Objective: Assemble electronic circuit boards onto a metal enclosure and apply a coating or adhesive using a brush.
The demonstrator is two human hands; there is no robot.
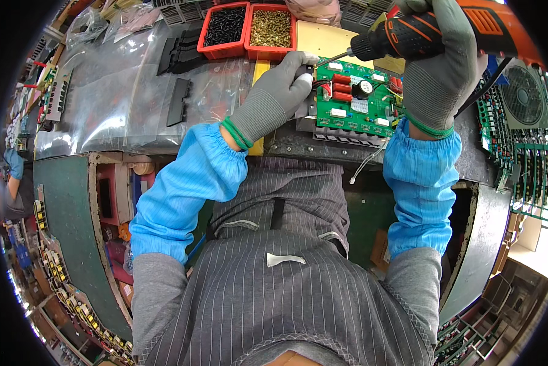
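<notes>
My right hand (451,73), in a grey glove, is wrapped round an orange and black power drill (408,35). Its long thin bit slants down left to the upper left corner of a green circuit board (362,100). Red components, a round black-and-white part and white connectors sit on that board. Beneath it shows a finned metal heatsink (347,135). My left hand (274,91), gloved too, grips a black strip (311,94) along the board's left edge, its fingertips close to the bit's tip. The palm hides part of the strip.
Two red bins hold black screws (225,26) and brass-coloured screws (271,28) behind the board. Black strips (178,102) lie on plastic sheeting (121,91) at left. A loose white-tipped cable (365,161) hangs over the front edge. A fan (523,94) and more boards stand at right.
</notes>
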